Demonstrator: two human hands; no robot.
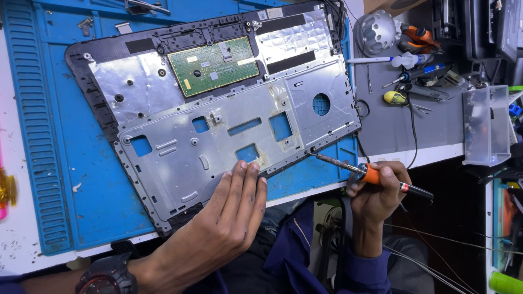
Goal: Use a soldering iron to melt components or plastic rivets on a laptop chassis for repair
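1. A blue work mat [71, 163] covers the left part of the tabletop [16, 256], and an upturned laptop palm-rest shell [180, 158] lies on it, inner side up, its long axis running from lower left to upper right.
2. The shell carries a silver metal backing plate [218, 136] with several cut-outs, and a green touchpad circuit board [213, 65] sits toward its far edge.
3. The left hand [231, 209] lies flat on the near edge of the plate, fingers together and stretched out, pointing away from the person. It presses down and grips nothing; a dark wristwatch [106, 277] shows at the wrist.
4. The right hand [378, 190] is closed around the orange-and-black handle of a soldering iron [370, 175], held like a pen.
5. The iron's long axis slants from the handle at lower right up and left; its metal tip [315, 154] meets the shell's near right corner, touching or just off the edge, which I cannot tell apart.
6. So the worked spot lies up and left of the right hand, and right of the left hand's fingertips; the right hand's tool is the nearer.
7. Further right, on a grey pad [419, 130], lie screwdrivers [414, 73] and other small tools, with a clear plastic bin [485, 125] beside them.
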